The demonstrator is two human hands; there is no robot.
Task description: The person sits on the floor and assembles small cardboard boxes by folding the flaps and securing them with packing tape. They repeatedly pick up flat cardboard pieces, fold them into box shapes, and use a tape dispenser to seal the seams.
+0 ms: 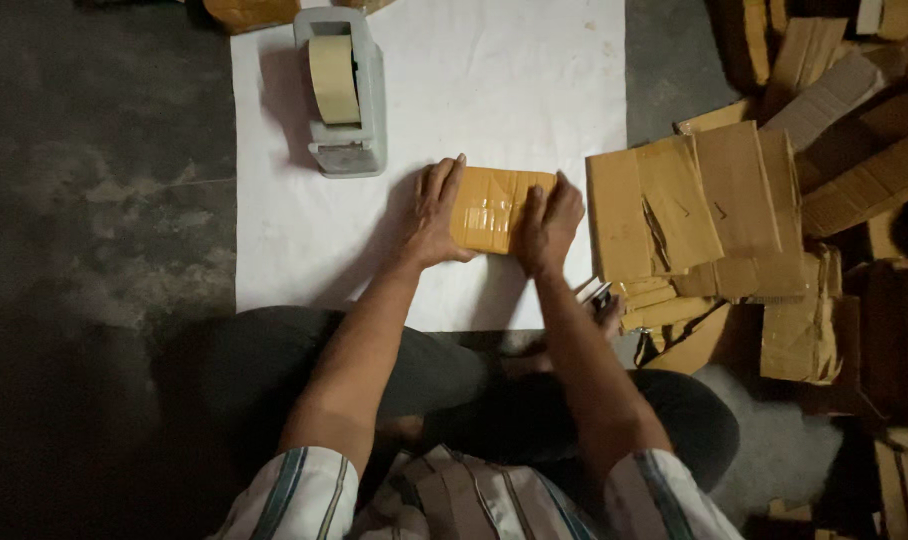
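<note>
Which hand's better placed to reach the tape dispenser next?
Left, probably. The left hand rests on the taped parcel on the side nearest the tape dispenser; the right hand sits on the far side.

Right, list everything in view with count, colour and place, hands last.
Parcel: one, brown, taped, on the white sheet, between both hands.
Tape dispenser: one, grey, with a roll of tan tape, at the far left of the sheet.
White sheet: one, white, spread on the dark floor.
Flattened cardboard: a pile, count unclear, brown, to the right of the sheet.
Floor: dark grey, around the sheet.
Left hand: flat against the parcel's left end.
Right hand: pressed on the parcel's right end.
</note>
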